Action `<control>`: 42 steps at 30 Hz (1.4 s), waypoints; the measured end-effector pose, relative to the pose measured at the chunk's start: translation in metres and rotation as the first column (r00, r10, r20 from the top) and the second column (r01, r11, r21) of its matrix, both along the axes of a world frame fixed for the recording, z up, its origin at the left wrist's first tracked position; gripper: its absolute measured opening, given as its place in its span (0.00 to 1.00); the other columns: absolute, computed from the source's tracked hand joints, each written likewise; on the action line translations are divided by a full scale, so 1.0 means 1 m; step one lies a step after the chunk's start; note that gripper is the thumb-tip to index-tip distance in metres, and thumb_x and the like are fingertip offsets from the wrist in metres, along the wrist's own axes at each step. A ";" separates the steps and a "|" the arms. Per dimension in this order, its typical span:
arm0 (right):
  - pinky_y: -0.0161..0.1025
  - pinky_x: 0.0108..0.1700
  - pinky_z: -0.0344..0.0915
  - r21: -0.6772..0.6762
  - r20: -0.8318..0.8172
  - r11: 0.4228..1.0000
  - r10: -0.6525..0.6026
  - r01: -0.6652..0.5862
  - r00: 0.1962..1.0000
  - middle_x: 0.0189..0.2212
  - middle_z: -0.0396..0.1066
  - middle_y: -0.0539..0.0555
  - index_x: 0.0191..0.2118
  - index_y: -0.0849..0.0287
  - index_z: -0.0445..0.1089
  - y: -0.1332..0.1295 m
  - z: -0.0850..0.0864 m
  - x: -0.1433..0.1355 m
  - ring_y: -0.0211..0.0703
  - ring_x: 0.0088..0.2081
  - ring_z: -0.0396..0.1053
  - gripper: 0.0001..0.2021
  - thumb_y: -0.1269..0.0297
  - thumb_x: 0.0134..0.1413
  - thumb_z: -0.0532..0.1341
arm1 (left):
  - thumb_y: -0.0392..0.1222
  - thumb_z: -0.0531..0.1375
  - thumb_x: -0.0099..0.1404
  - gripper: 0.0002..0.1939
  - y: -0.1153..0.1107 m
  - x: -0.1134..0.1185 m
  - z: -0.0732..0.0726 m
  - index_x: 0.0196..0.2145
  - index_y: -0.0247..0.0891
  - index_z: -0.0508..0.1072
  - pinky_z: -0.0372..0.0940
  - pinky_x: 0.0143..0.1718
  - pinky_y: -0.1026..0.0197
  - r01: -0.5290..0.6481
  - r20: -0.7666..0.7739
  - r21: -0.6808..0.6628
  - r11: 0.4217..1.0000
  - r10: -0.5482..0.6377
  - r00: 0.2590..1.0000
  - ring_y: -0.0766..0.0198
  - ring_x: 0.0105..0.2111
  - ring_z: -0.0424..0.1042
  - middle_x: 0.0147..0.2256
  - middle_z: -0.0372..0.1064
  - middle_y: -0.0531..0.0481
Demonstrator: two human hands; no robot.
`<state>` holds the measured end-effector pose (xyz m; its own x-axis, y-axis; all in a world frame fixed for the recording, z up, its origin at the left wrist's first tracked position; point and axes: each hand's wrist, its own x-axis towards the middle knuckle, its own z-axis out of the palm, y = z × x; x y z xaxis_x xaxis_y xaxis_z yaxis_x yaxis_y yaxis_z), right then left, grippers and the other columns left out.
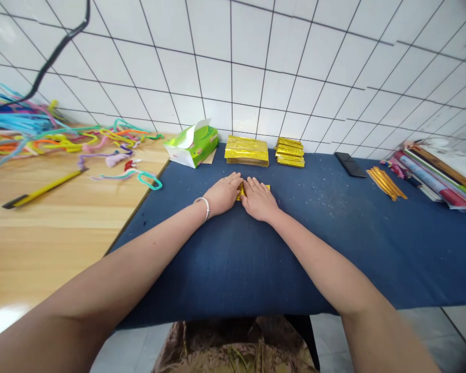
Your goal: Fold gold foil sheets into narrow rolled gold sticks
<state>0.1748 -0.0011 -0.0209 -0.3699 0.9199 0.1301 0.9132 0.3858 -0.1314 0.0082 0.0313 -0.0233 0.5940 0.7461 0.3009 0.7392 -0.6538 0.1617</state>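
My left hand (224, 194) and my right hand (258, 198) lie side by side, palms down, on a small gold foil sheet (241, 192) on the blue cloth. Most of the sheet is hidden under them; a corner shows past my right fingers. Both hands have their fingers laid flat, and a bracelet circles my left wrist. Beyond them sits a thick stack of gold sheets (247, 150), with a pile of narrow folded gold pieces (289, 152) to its right.
A green tissue box (194, 143) stands behind my left hand. Fuzzy coloured stems (97, 139) and a yellow cutter (46, 188) lie on the wooden table (62, 233). Rightward are a black phone (350, 165), orange-gold strips (386, 183) and stacked books (442, 176).
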 end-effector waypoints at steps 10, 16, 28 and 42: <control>0.48 0.64 0.38 -0.023 -0.040 0.999 0.023 -0.024 0.999 0.65 0.44 0.57 0.65 0.63 0.42 0.001 0.001 0.001 0.46 0.65 0.39 0.29 0.55 0.61 0.39 | 0.32 0.43 0.65 0.25 0.006 0.017 -0.001 0.60 0.29 0.52 0.52 0.60 0.55 0.184 0.083 -0.088 0.979 -0.177 0.981 0.61 0.61 0.53 0.60 0.53 0.37; 0.48 0.64 0.39 -0.008 -0.045 0.999 0.030 -0.031 0.999 0.65 0.45 0.59 0.65 0.64 0.43 0.001 0.002 0.002 0.47 0.65 0.40 0.30 0.55 0.61 0.41 | 0.32 0.44 0.64 0.29 0.007 0.008 -0.005 0.62 0.31 0.47 0.49 0.61 0.53 0.151 0.003 -0.082 0.985 -0.152 0.988 0.60 0.63 0.48 0.62 0.47 0.38; 0.48 0.64 0.37 -0.022 0.014 1.000 0.000 0.000 1.000 0.65 0.43 0.58 0.64 0.64 0.46 -0.001 0.002 0.009 0.47 0.66 0.39 0.30 0.55 0.61 0.39 | 0.47 0.39 0.69 0.28 0.001 0.002 -0.003 0.63 0.33 0.47 0.45 0.61 0.51 0.014 -0.142 -0.074 0.997 -0.025 0.990 0.56 0.64 0.43 0.63 0.45 0.41; 0.47 0.64 0.37 -0.024 0.031 1.000 -0.008 0.009 0.999 0.65 0.42 0.57 0.65 0.62 0.45 -0.003 0.005 0.013 0.46 0.66 0.38 0.29 0.54 0.61 0.39 | 0.52 0.40 0.69 0.28 -0.004 -0.003 0.002 0.63 0.38 0.48 0.45 0.60 0.51 0.009 -0.187 -0.050 0.999 -0.019 0.982 0.54 0.64 0.42 0.64 0.43 0.43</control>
